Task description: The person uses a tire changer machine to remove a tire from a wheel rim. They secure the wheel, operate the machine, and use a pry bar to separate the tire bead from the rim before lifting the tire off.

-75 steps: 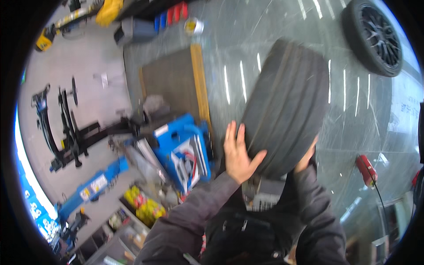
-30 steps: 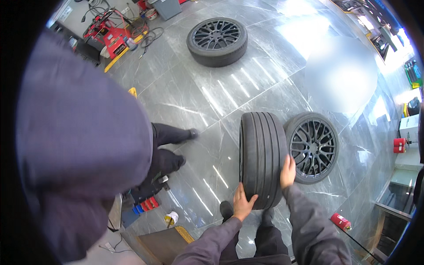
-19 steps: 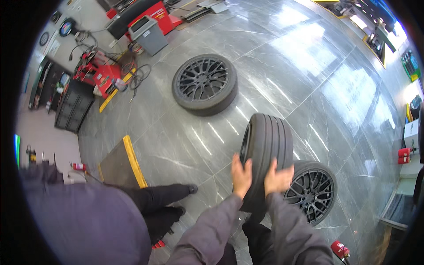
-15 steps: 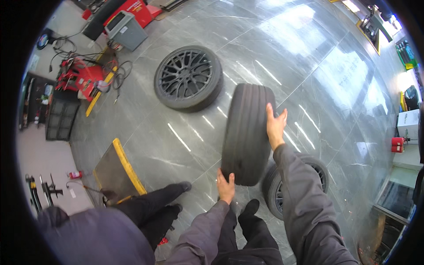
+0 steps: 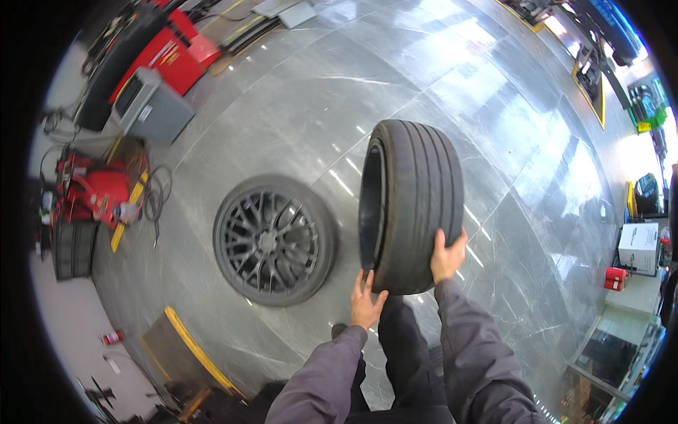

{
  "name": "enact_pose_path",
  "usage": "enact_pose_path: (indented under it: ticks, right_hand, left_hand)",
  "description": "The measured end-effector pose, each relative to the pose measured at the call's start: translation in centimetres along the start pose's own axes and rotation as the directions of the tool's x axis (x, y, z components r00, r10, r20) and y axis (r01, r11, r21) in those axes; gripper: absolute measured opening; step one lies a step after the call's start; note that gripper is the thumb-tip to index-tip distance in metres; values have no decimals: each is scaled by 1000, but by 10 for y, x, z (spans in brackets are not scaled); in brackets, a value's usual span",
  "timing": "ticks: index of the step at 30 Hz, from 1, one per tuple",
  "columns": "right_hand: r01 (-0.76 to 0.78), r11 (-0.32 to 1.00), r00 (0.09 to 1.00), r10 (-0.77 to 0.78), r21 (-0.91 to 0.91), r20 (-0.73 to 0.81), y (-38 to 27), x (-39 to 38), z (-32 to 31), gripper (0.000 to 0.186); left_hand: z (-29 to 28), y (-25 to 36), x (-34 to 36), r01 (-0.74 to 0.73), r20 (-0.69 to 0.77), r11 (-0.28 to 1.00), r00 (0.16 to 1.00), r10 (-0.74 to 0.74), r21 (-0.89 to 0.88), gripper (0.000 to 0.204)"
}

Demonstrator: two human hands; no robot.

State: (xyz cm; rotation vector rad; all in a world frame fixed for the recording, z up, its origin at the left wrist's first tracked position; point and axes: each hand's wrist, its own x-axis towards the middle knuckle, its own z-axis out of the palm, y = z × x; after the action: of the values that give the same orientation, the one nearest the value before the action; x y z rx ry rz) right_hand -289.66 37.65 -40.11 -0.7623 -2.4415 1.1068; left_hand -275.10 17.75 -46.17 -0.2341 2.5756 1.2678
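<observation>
An upright car wheel [image 5: 424, 205] with a wide black tyre stands right in front of me, its tread turned toward my right. Its hollow inner side shows at the left. My left hand [image 5: 366, 304] has its fingers on the lower near edge of the tyre. My right hand [image 5: 449, 256] grips the tread at the right side, thumb up. Whether the tyre touches the floor, I cannot tell. To the left, a second wheel [image 5: 267, 242] with a black multi-spoke rim lies on the floor, spokes up.
At the far left are a red machine [image 5: 169, 60], a grey bin [image 5: 152, 116] and red equipment [image 5: 92, 187] with loose cables. A yellow-edged plate [image 5: 187, 350] lies at the lower left. White boxes [image 5: 639, 247] and a red canister [image 5: 616, 278] stand at the right.
The held wheel has turned so its hollow side shows, and my hands have moved with it. My view has shifted; the co-worker at the left and the wheel under my right arm are mostly out of sight.
</observation>
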Motion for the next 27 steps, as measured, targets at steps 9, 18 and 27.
enact_pose_path:
  ticks: [9,18,27]
  right_hand:
    - [-450,858,827,295,248,479,-173,420,236,103]
    - [-988,119,155,807,100,569,20,405,282,82]
    - [-930,241,367,611,276,702,-91,541,465,52]
  left_hand:
    - [-84,154,373,-14,-439,1000,898,15,6,71]
    - [-117,317,715,21,-419,998,908,5,56,65]
    - [-249,248,885,-312,-473,937,856,207,-155,37]
